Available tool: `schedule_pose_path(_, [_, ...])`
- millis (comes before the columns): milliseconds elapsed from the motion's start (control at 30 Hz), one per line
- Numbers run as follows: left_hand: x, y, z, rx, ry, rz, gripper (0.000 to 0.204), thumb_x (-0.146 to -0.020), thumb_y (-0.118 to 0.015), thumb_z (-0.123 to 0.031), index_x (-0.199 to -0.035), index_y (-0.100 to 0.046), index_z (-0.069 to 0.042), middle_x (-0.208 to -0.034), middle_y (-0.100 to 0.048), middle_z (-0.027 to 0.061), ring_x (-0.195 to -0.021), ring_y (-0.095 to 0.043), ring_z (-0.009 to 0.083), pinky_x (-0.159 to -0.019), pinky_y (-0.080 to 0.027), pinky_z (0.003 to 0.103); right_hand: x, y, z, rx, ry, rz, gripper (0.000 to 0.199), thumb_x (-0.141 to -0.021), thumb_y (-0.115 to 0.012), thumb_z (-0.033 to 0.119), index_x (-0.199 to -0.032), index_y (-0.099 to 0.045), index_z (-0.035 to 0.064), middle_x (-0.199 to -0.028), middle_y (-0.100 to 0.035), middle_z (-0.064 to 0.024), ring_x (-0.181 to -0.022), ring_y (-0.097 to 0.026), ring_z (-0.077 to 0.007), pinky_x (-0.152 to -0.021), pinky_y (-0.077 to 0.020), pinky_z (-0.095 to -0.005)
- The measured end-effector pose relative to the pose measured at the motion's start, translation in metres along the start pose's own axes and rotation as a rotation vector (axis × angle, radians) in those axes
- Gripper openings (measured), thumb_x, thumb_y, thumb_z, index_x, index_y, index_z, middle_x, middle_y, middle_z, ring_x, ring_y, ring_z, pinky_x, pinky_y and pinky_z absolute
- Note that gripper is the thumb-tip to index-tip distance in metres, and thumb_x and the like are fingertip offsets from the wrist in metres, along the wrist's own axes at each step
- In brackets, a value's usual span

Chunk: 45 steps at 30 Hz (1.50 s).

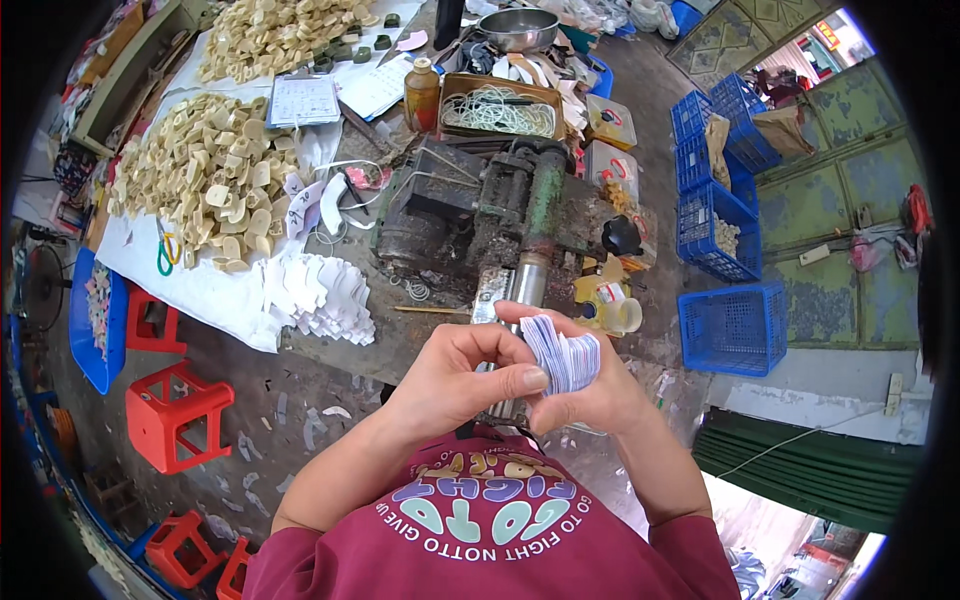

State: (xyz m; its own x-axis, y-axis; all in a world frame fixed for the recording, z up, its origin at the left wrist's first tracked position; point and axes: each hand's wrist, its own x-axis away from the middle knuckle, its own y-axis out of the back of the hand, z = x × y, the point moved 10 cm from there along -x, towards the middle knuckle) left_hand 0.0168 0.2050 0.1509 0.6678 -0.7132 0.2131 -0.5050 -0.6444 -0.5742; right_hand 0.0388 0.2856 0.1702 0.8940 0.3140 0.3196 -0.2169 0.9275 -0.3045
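Observation:
A small stack of thin pieces with purple and white edges (566,356) is held in front of my chest, between both hands. My left hand (462,372) pinches the near left side of the stack with thumb and forefinger. My right hand (600,385) wraps round it from the right, its thumb below and fingers behind. Just beyond the hands stands a greasy machine (480,215) with a green cylinder and a shiny metal shaft (531,283). To the left, white cut pieces (318,298) lie in fanned stacks on the table.
Heaps of beige pieces (205,170) cover the white sheet at left, with scissors (167,252) at its edge. A tray of cord (500,108), a bottle (421,95) and a metal bowl (519,30) stand at the back. Red stools (180,415) are lower left; blue crates (733,328) stand right.

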Motion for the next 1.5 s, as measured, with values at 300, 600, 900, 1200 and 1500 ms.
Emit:
schedule_pose_path(300, [-0.005,-0.012,-0.004,-0.323,-0.083,-0.039,0.015,-0.087,-0.067,-0.014,-0.082,-0.064,0.0,-0.073,-0.061,-0.001,-0.066,-0.052,0.0062,-0.061,-0.044,0.024,0.007,0.014,-0.01,-0.088,-0.036,-0.102,0.095,-0.057,-0.092,0.022,-0.136,-0.045,-0.0038,-0.101,-0.064,-0.0033,-0.081,-0.06,-0.0074,-0.072,-0.0492,-0.0232])
schedule_pose_path(600, [0.003,0.022,-0.004,-0.458,-0.103,-0.135,0.013,-0.089,-0.059,-0.007,-0.096,-0.067,0.0,-0.079,-0.065,0.0025,-0.071,-0.055,0.0065,-0.066,-0.045,0.024,0.048,0.092,0.002,0.176,-0.083,-0.191,0.063,-0.064,-0.068,0.013,-0.124,-0.058,-0.0029,-0.111,-0.066,-0.0171,-0.083,-0.065,-0.0151,-0.074,-0.0509,-0.0299])
schedule_pose_path(900, [0.008,0.061,-0.001,-1.019,-0.403,-0.392,0.022,-0.077,-0.073,-0.008,-0.098,-0.068,-0.005,-0.08,-0.06,0.008,-0.073,-0.059,0.0215,-0.066,-0.046,0.033,0.035,0.087,-0.035,0.327,-0.354,-0.002,0.053,-0.066,-0.071,0.006,-0.117,-0.062,-0.0019,-0.101,-0.066,-0.0082,-0.087,-0.062,-0.0129,-0.077,-0.0493,-0.026])
schedule_pose_path(1200, [0.012,0.091,0.01,-0.98,-0.477,-0.52,0.012,-0.075,-0.072,-0.004,-0.086,-0.066,-0.004,-0.082,-0.06,0.0098,-0.076,-0.059,0.0252,-0.071,-0.046,0.033,0.019,0.089,-0.023,0.074,-0.234,-0.232,0.053,-0.069,-0.071,0.009,-0.117,-0.057,-0.0072,-0.087,-0.067,-0.0097,-0.083,-0.066,-0.0207,-0.08,-0.0525,-0.0334])
schedule_pose_path(1500, [0.093,0.284,-0.056,-1.801,-0.398,-1.066,0.006,-0.077,-0.068,-0.012,-0.082,-0.067,-0.008,-0.085,-0.059,0.0069,-0.085,-0.057,0.0264,-0.078,-0.04,0.04,0.014,0.065,-0.012,-0.326,0.047,-0.089,0.079,-0.072,-0.073,0.028,-0.132,-0.04,-0.0099,-0.076,-0.058,-0.0076,-0.074,-0.059,-0.0212,-0.081,-0.0457,-0.0355])
